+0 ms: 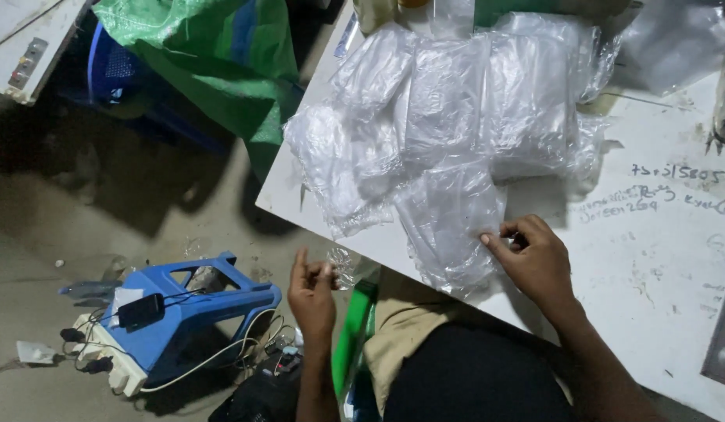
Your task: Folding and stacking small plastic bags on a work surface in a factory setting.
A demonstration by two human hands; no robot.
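A: Which step is this, would you say?

B: Picking a single bag off the heap, I judge. The right hand (538, 262) sits at about four o'clock on the white counter (659, 258), its fingers (509, 234) pinched on the edge of the clear plastic bag (448, 223) that hangs over the counter's near rim.

A: And the left hand?

B: The left hand (314, 293) is off the counter, at seven o'clock from the heap, thumb and fingers closed on a small crumpled bit of clear plastic (343, 266).

A: What would the next move call for?

B: A clean peel, probably. The film is thin and clings, so the pinch must take one layer only.

A: Packages around?

B: The pile of clear bags (456, 101) spreads at twelve o'clock, several flat packs overlapping. At three o'clock there is dark handwriting on the counter. A green woven sack (221, 55) lies at ten o'clock, and a blue plastic stool (198, 301) with a power strip (112, 363) at eight o'clock on the floor.
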